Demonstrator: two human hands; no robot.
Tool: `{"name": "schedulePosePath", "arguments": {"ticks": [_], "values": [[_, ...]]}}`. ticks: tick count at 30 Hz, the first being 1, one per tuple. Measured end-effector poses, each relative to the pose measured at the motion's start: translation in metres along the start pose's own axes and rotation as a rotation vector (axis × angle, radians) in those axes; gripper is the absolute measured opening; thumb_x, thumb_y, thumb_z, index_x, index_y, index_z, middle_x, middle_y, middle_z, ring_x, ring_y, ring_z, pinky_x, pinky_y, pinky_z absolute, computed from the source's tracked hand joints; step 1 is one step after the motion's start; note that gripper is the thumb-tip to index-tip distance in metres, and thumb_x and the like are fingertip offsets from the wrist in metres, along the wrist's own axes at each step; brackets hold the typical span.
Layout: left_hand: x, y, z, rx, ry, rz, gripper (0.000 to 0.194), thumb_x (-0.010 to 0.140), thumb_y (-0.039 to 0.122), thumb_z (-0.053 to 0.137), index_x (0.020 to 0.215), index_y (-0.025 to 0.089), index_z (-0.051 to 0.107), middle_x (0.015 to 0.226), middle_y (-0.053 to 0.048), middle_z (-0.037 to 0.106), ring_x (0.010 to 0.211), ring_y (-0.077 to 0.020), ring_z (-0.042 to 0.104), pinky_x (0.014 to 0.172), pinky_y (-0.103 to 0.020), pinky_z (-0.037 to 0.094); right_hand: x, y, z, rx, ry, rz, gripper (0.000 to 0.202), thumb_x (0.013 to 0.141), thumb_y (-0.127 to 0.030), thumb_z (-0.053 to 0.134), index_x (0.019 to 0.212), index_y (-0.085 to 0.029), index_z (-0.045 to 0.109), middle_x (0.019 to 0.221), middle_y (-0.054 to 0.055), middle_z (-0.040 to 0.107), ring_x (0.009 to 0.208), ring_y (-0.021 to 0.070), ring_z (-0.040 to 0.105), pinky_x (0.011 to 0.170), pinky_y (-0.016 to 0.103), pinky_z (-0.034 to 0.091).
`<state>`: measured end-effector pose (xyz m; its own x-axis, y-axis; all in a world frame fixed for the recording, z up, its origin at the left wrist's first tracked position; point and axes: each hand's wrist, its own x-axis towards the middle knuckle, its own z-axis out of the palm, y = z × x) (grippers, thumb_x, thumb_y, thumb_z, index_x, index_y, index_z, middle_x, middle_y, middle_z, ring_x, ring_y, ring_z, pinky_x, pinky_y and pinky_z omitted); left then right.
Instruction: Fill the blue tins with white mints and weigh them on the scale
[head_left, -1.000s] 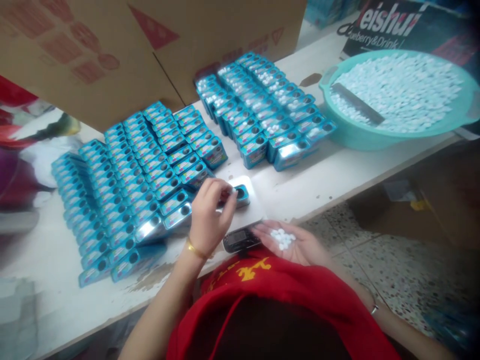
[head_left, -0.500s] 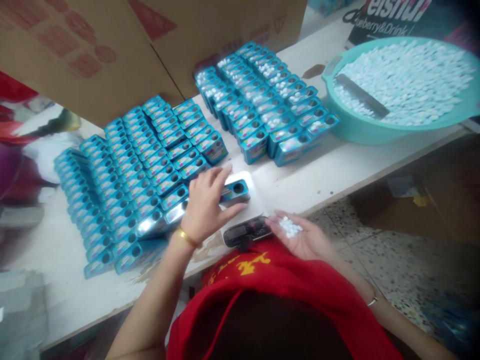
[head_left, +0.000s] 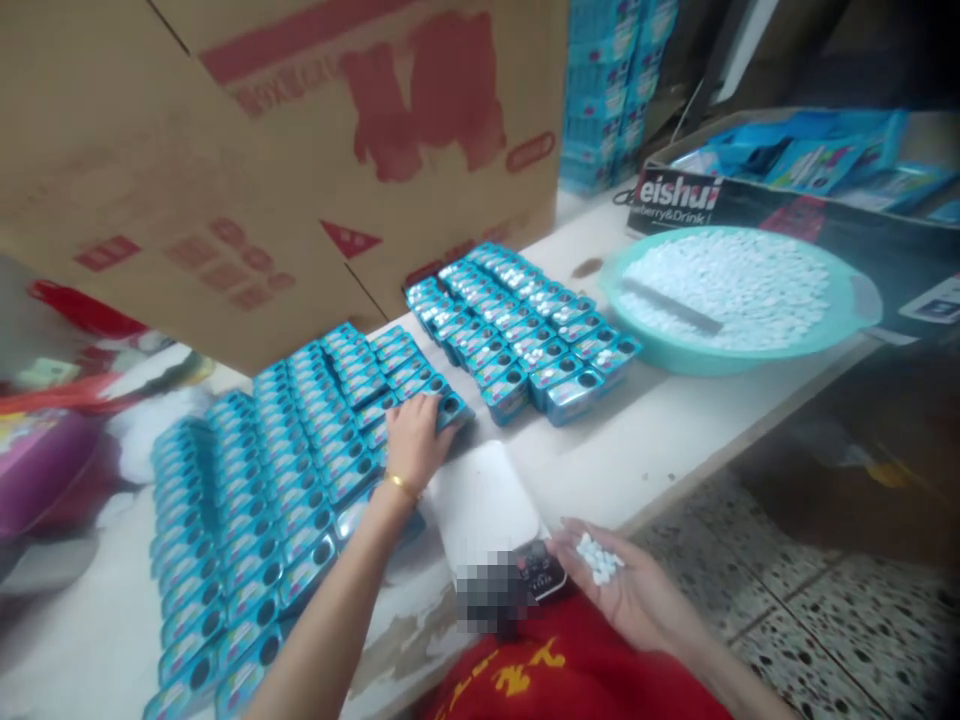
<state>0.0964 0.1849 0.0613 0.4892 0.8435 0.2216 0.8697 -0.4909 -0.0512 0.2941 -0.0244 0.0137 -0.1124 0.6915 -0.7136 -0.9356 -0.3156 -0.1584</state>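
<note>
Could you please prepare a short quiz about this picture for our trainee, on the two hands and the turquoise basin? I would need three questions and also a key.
1. Multiple choice: what lies on the upturned palm of the right hand?
a) a wooden spoon
b) small white pellets
c) a pair of scissors

2. True or false: a long, flat grey strip lies inside the round turquoise plastic basin.

3. Short answer: at which objects is the left hand?

Key:
1. b
2. True.
3. At the blue rectangular boxes with round dark openings; whether its grip has closed on one is hard to tell.
</note>
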Motion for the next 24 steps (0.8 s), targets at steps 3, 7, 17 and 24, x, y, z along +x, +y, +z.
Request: {"name": "schedulePosePath", "arguments": {"ticks": [3,7,17,24], "values": [[0.008,0.005,0.008,0.068,-0.022,-0.045,0.035,0.083,0.034,0.057,0.113,0.016,0.054,0.104,-0.012,0.060,0.100,-0.0297,0.052,0.082,-0.041,0.036,0.002,-0.002,-0.003,0.018,0.013,-0.011,0.013,0.079,-0.012,0.063,0.088,-0.005,0.069,0.084,0.012,0.074,0.085,0.0202,0.071,0.083,0.028,0.057],[0.020,0.029,0.006,-0.007,0.081,0.009,0.040,0.084,0.035,0.056,0.121,0.020,0.052,0.121,-0.013,0.053,0.108,-0.0294,0.048,0.087,-0.042,0.036,0.005,-0.003,-0.004,0.048,0.031,-0.005,0.013,0.078,-0.012,0.064,0.089,-0.005,0.069,0.083,0.011,0.074,0.083,0.0189,0.071,0.082,0.028,0.057],[0.051,0.085,0.010,-0.058,0.019,0.206,0.013,0.089,0.025,0.048,0.093,0.021,0.060,0.132,-0.008,0.048,0.122,-0.0279,0.041,0.096,-0.045,0.036,0.003,-0.004,-0.002,0.060,0.021,-0.005,0.015,0.078,-0.011,0.065,0.092,-0.005,0.067,0.086,0.012,0.074,0.084,0.0191,0.071,0.082,0.028,0.057],[-0.014,0.063,-0.078,-0.067,-0.079,0.267,0.016,0.092,0.026,0.043,0.092,0.019,0.056,0.110,-0.008,0.058,0.087,-0.0203,0.056,0.073,-0.034,0.043,0.000,-0.004,-0.012,0.034,-0.001,0.005,0.011,0.078,-0.009,0.063,0.088,-0.008,0.068,0.087,0.011,0.074,0.086,0.0190,0.071,0.082,0.027,0.058]]}}
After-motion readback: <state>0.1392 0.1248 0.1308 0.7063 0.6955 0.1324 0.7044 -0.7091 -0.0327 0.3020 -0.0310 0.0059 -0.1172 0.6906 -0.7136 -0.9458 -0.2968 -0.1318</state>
